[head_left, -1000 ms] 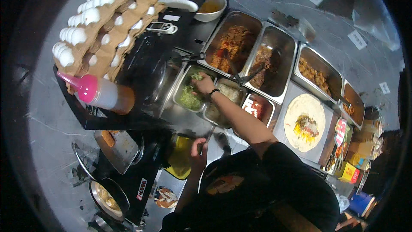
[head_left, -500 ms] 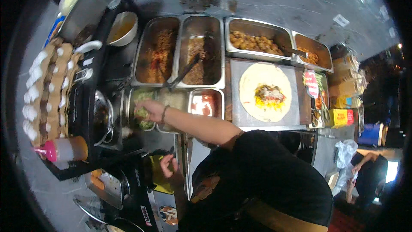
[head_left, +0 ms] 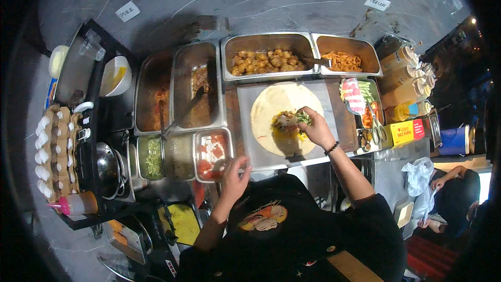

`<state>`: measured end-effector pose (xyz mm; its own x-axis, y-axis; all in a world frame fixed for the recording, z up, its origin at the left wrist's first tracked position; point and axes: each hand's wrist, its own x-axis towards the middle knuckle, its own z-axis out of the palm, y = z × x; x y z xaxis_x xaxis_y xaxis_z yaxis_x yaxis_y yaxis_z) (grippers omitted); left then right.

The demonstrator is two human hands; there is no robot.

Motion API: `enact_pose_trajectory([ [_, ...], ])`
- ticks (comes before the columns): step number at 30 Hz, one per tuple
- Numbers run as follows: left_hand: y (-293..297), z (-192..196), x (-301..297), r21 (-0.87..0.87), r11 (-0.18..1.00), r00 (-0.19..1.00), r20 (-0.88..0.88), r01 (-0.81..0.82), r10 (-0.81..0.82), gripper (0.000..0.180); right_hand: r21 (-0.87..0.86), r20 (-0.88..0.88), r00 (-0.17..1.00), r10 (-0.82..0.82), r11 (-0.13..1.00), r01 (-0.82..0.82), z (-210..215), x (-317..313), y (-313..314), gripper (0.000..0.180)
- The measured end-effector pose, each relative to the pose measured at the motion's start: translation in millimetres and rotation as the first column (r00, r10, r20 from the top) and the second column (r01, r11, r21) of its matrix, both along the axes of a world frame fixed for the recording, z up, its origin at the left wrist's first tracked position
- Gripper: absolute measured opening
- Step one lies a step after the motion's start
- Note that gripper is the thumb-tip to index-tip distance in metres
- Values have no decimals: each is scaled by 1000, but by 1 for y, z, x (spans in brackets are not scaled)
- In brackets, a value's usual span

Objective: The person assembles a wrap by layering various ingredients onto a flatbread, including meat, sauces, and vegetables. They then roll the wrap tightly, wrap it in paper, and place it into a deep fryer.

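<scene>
The right hand's (head_left: 319,129) fingers grip shredded green vegetable (head_left: 303,118) over the round, pale flatbread (head_left: 264,108); toward seven o'clock, the left hand's (head_left: 235,175) fingers stand loosely open.

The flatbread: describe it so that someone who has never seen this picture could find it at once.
Find the long steel tray of browned chunks at top centre, then the grey sheet just below it. The flatbread lies on that sheet, the right hand holding shredded greens over it. Unlike the rectangular trays nearby, it is flat, round and cream-coloured.
</scene>
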<state>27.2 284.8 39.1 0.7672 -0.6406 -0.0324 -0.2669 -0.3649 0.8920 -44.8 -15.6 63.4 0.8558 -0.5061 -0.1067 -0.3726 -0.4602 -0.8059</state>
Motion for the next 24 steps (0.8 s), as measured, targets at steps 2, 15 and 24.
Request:
enact_pose_trajectory([
  [2,-47,-2,8,26,989,974,172,142,-145,34,-215,-37,997,71,974,-77,-8,3,-17,29],
  [15,-183,-42,28,19,971,960,146,239,-239,60,-63,-27,872,489,869,-490,-43,15,-65,50],
  [24,-182,-57,30,-20,954,896,352,298,-272,30,-169,170,907,386,918,-359,-64,-23,-79,27],
])
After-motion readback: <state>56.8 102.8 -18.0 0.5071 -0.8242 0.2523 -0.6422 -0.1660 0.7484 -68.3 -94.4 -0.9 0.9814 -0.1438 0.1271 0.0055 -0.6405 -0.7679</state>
